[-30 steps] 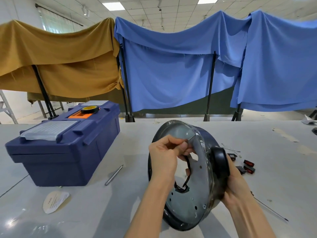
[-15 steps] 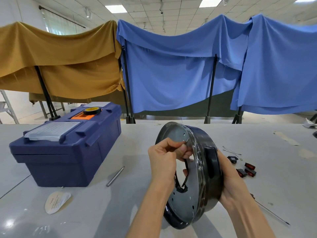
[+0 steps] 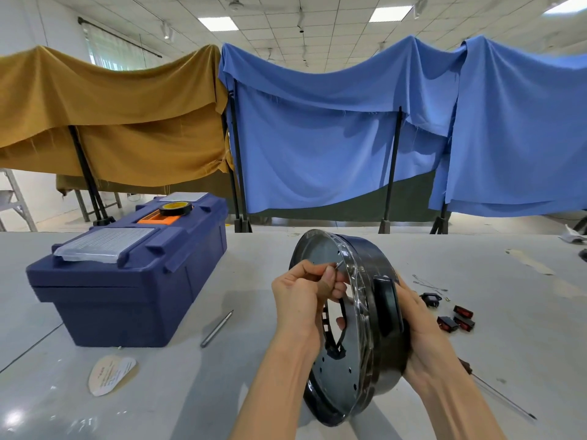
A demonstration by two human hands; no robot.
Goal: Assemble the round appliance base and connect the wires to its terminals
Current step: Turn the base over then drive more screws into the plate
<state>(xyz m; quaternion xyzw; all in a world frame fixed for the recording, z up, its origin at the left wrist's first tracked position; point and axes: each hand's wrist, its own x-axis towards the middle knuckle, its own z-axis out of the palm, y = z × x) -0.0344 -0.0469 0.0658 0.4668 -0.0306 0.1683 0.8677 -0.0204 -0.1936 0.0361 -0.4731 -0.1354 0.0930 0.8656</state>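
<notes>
1. Head view: I hold the round base (image 3: 374, 255) on edge in front of me, its lower rim down near the grey table (image 3: 222, 392), its open metal face turned to my left.
2. My right hand (image 3: 422, 319) grips the base from the right, palm against the black outer wall. One fingertip shows through the hole in the metal plate.
3. My left hand (image 3: 298, 306) is on the open side, in front of the plate, fingers curled. Thumb and fingers pinch the end of a black wire (image 3: 342, 325), and a small metal tip pokes out above them.
4. From that pinch the wire hangs down across the hole to a notch low in the plate.
5. A blue toolbox (image 3: 127, 281) with a roll of tape (image 3: 175, 208) on its lid stands well to the left.
6. A metal rod (image 3: 217, 328) lies between the toolbox and my left arm.
7. Small red and black switches (image 3: 457, 319) lie on the table just right of my right hand.
</notes>
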